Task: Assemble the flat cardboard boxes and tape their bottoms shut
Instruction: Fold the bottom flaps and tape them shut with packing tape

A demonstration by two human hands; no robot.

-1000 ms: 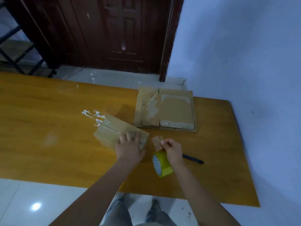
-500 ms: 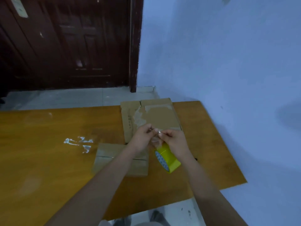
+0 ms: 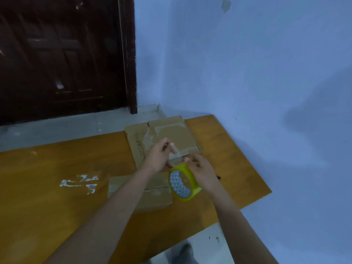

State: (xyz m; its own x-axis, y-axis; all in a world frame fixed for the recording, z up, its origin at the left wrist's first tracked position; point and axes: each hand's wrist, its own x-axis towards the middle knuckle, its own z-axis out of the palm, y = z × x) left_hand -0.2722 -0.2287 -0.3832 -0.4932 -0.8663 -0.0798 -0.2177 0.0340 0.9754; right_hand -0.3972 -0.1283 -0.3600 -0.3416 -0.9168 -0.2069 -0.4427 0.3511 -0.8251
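My right hand (image 3: pixel 202 173) grips the tape roll (image 3: pixel 183 181) while my left hand (image 3: pixel 162 157) pinches its free end, pulling a strip above the near box (image 3: pixel 152 195) for sealing.

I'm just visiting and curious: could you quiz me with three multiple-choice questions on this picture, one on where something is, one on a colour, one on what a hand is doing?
1. Where does the stack of flat cardboard lie?
A. on the floor
B. at the far edge of the table, near the wall
C. against the door

2. What colour is the tape roll?
A. yellow-green
B. red
C. black

3. What is the left hand doing?
A. lying flat on the table
B. pressing on the box
C. pinching the pulled-out tape end

Answers: 1 B, the stack rests on the tabletop's far side. 2 A, its rim is plainly yellow-green. 3 C, fingers meet above the roll, which the right hand holds.
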